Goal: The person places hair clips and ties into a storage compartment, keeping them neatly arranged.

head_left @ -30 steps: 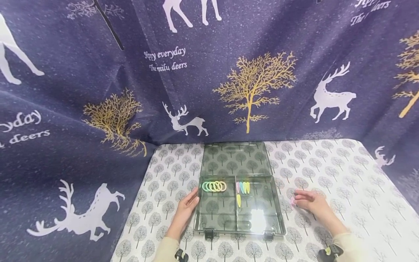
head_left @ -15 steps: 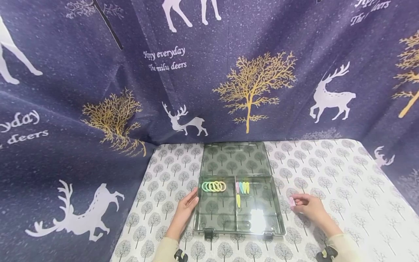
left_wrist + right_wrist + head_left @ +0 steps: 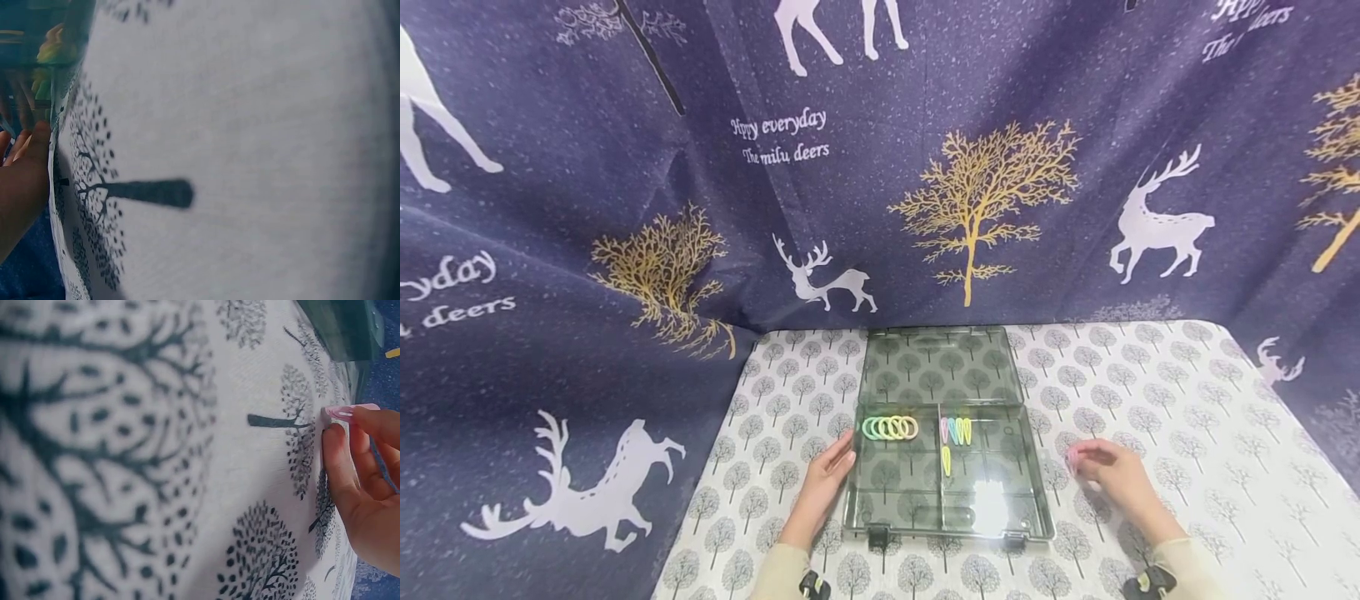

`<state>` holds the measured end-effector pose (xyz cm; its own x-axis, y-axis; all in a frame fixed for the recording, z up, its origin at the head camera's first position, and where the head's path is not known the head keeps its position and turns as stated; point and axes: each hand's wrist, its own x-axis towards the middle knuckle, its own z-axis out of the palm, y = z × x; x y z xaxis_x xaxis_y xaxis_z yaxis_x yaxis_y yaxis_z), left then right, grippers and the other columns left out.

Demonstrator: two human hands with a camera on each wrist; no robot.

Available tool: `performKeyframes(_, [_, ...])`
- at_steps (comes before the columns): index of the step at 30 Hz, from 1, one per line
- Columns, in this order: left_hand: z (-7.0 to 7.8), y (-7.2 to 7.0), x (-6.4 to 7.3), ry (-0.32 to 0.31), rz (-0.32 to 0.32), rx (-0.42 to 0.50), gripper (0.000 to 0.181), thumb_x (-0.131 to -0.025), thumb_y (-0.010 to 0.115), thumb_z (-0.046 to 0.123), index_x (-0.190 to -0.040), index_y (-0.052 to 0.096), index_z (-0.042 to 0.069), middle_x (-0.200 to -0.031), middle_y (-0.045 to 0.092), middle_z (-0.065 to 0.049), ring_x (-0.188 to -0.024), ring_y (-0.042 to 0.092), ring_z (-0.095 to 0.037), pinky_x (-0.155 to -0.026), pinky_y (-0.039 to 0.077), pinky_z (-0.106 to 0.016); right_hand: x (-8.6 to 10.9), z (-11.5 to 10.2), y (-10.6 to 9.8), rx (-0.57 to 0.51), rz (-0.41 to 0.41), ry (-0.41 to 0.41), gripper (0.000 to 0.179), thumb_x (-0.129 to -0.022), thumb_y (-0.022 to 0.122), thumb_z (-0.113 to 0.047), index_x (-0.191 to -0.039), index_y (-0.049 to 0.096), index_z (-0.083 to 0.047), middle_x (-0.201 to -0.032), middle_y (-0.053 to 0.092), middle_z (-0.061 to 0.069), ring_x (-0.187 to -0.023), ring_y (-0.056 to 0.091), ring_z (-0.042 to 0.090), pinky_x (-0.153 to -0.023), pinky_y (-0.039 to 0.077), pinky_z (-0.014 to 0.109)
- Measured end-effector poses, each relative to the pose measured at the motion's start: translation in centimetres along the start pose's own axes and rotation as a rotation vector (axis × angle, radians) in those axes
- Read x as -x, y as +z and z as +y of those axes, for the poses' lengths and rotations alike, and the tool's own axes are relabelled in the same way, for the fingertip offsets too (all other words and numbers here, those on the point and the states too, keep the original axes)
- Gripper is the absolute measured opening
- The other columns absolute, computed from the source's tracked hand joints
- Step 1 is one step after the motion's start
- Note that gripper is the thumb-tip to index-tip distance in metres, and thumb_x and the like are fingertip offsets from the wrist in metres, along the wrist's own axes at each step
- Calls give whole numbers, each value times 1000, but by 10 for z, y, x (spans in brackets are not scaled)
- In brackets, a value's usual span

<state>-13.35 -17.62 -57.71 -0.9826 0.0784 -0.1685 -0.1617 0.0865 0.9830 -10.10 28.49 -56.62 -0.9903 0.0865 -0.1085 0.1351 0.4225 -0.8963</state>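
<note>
An open, see-through grey-green organizer box [image 3: 895, 508] lies on the table. My left hand [image 3: 826, 477] touches its left wall with relaxed fingers; the left wrist view catches that hand [image 3: 25, 178] at the frame's edge. To the right of the box, my right hand [image 3: 1112, 473] pinches a pink snap hair clip [image 3: 351, 412] between thumb and fingers, close over the cloth. Overlapping pastel rings [image 3: 891, 428] lie in a row in the box's upper left. Right of the divider sit several snap hair clips [image 3: 957, 431] in a row, with one yellow clip [image 3: 946, 461] below.
The box's lid [image 3: 940, 367] is folded back flat toward the wall. Two dark latches, the left latch [image 3: 878, 536] among them, stick out at the front edge. Tree-print cloth [image 3: 1150, 392] covers the table, and a dark blue deer-print curtain [image 3: 865, 208] hangs behind.
My right hand has closed its fingertips on the pink clip, and the clip has turned slightly in the pinch. The left hand and box stay where they were.
</note>
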Motion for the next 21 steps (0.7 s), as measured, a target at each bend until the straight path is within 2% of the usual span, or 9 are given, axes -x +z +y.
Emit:
performKeyframes(5, [0, 0, 1, 7, -2, 9, 50, -97, 56, 17, -145, 42, 11, -149, 40, -10, -138, 37, -29, -115, 28, -38, 3, -11, -5, -75, 35, 13, 38, -91, 66, -16, -120, 59, 6, -104, 70, 14, -81, 67, 5, -73, 59, 22])
performKeyframes(9, [0, 0, 1, 13, -5, 6, 50, -97, 56, 17, -145, 42, 11, -149, 40, -9, -137, 37, -29, -115, 28, -38, 6, -24, -9, -140, 55, 5, 46, -92, 66, -24, -125, 56, 7, -100, 71, -2, -82, 69, 10, -75, 59, 23])
performKeyframes(12, [1, 0, 2, 12, -6, 7, 50, -97, 56, 17, -145, 42, 12, -149, 40, -9, -138, 37, -28, -115, 28, -39, 8, -32, -10, -209, 58, -12, 49, -92, 67, -24, -126, 54, 8, -97, 69, -15, -84, 70, 11, -76, 59, 24])
performKeyframes(14, [1, 0, 2, 14, -8, 3, 50, -98, 55, 17, -145, 41, 12, -150, 39, -9, -138, 36, -29, -115, 27, -40, 9, -39, -9, -247, 52, -30, 48, -91, 67, -21, -126, 54, 9, -96, 68, -19, -85, 70, 11, -77, 59, 25])
performKeyframes(18, [2, 0, 2, 6, -5, 4, 49, -98, 54, 17, -145, 41, 12, -150, 39, -9, -138, 36, -29, -115, 27, -41, 12, -55, -1, -294, 20, -52, 44, -91, 67, -14, -125, 54, 10, -96, 69, -14, -82, 71, 14, -77, 59, 23])
performKeyframes(21, [2, 1, 2, 6, -3, 2, 50, -98, 55, 17, -145, 41, 11, -150, 39, -10, -137, 37, -30, -115, 28, -40, 16, -65, 11, -306, -29, -59, 43, -90, 66, -11, -126, 53, 11, -96, 70, -4, -82, 70, 16, -78, 58, 22])
